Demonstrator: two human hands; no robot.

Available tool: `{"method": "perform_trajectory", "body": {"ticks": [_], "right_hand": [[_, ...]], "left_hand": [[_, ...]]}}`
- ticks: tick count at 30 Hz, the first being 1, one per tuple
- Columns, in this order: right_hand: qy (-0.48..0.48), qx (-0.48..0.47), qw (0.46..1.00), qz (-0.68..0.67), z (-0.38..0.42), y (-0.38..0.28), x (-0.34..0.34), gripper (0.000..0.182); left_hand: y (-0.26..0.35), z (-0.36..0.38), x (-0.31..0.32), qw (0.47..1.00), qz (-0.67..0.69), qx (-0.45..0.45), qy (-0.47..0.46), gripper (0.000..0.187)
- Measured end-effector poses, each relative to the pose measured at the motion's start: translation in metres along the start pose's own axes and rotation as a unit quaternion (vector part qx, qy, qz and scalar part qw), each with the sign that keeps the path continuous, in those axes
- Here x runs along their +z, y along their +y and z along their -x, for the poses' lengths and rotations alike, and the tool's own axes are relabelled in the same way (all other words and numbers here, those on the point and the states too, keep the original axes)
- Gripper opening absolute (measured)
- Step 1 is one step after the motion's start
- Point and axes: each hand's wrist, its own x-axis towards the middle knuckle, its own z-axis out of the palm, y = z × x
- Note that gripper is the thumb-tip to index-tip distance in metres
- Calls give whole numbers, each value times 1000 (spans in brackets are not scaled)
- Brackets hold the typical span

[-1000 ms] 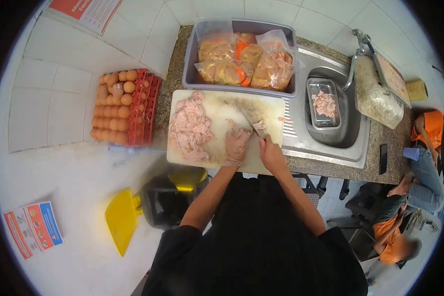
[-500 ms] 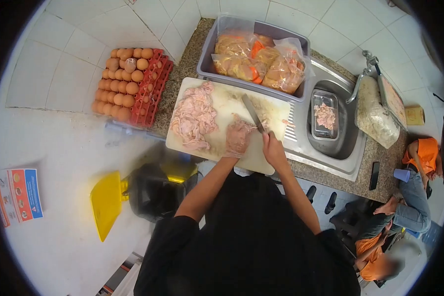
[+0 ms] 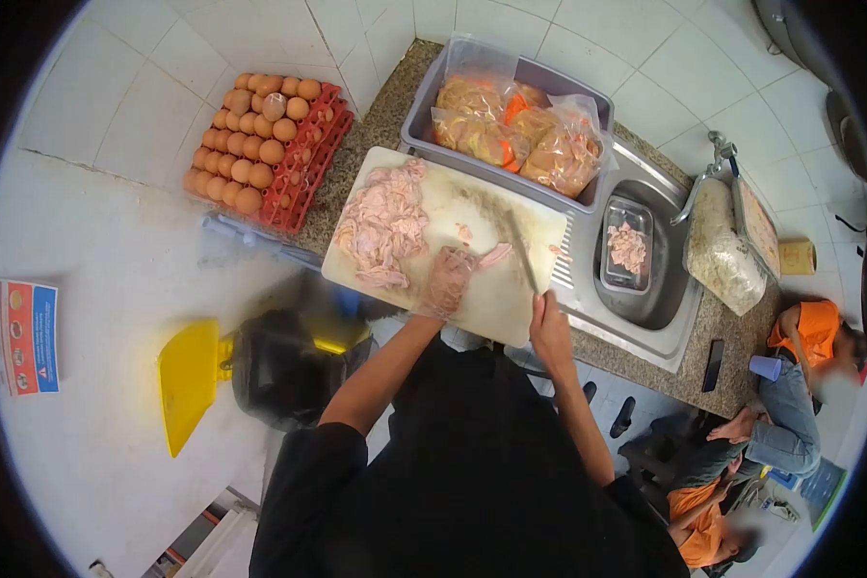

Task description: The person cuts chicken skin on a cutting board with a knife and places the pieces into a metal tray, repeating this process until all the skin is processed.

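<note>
My left hand [image 3: 449,279], in a clear plastic glove, is closed at the middle of the white cutting board [image 3: 472,306]. A pale pink strip of raw chicken skin [image 3: 494,254] sticks out from its fingertips. My right hand [image 3: 549,329] grips the handle of a knife [image 3: 521,247], whose blade lies over the board, to the right of the strip and apart from it. A heap of raw chicken skin [image 3: 385,220] covers the board's left side. Small scraps [image 3: 464,232] lie beyond my left hand.
Behind the board stands a grey tub [image 3: 511,171] of bagged food. To the right, a metal tray [image 3: 628,246] with cut pieces sits in the sink [image 3: 645,306]. Egg trays [image 3: 303,164] stand at left. Two people in orange [image 3: 807,330] are at the far right.
The knife has moved right, away from my left hand, and its blade stands steeper. My left hand has drawn slightly left, with the strip now showing beyond its fingers. The whole view has shifted a little.
</note>
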Motion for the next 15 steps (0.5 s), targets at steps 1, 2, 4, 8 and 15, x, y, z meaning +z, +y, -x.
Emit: {"method": "perform_trajectory", "body": {"ticks": [1,2,4,8,15], "right_hand": [[-16,-11,1000,-7,6,-6,-1,32],[-11,-58,998,-2,11,9,17,30],[-33,-57,998,11,14,8,30,29],[-40,-48,998,5,-11,-9,40,29],[-46,-36,998,-4,-29,-11,48,30]], "left_hand": [[3,-4,-5,1000,6,2,10,24],[7,-6,-10,1000,14,1,18,23],[4,2,-4,998,52,-28,11,25],[-4,15,11,997,70,-21,-28,24],[5,-4,-12,995,69,-56,-54,25]]}}
